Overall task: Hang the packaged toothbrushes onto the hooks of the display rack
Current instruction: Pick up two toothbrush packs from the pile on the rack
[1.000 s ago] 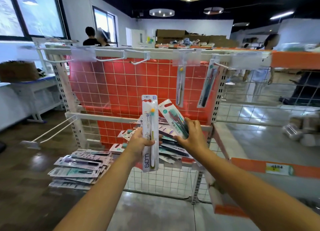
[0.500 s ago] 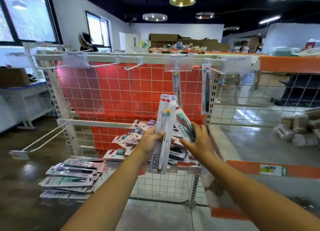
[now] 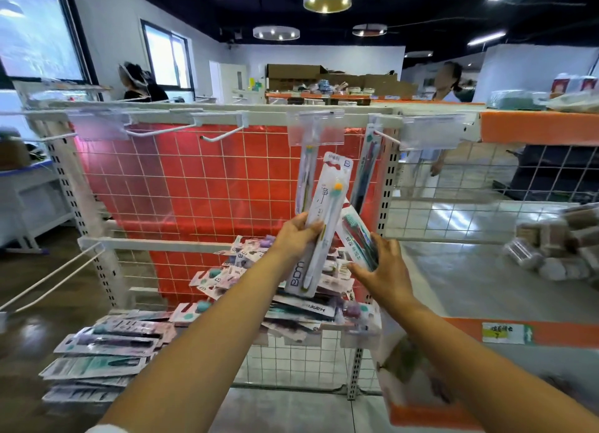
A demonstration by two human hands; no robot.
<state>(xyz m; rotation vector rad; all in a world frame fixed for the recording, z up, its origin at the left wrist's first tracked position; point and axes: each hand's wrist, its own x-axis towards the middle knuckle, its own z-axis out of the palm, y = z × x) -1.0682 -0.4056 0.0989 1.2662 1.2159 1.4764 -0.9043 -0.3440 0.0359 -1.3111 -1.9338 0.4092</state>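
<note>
My left hand (image 3: 296, 238) grips a white packaged toothbrush (image 3: 327, 212) with an orange-tipped brush, held upright and tilted right, its top just below the rack's upper bar. My right hand (image 3: 384, 268) holds a red-and-green packaged toothbrush (image 3: 356, 238), fingers spread along its lower edge. The display rack (image 3: 227, 116) has a red grid back panel and white hooks. One empty hook (image 3: 223, 135) juts out left of centre. Two packaged toothbrushes hang on the right hooks: one (image 3: 306, 176) behind the white pack and one (image 3: 366, 170) further right. A pile of packaged toothbrushes (image 3: 285, 290) lies on the wire shelf below.
A second stack of packs (image 3: 103, 351) lies low on the left. A long empty hook (image 3: 52, 277) sticks out at lower left. Clear price-tag holders (image 3: 316, 127) hang from the top bar. An orange-edged shelf (image 3: 538, 127) stands right. People stand behind the rack.
Both hands have risen from the pile toward the upper hooks. The white pack has moved up and tilted right; the red-and-green pack rose with my right hand.
</note>
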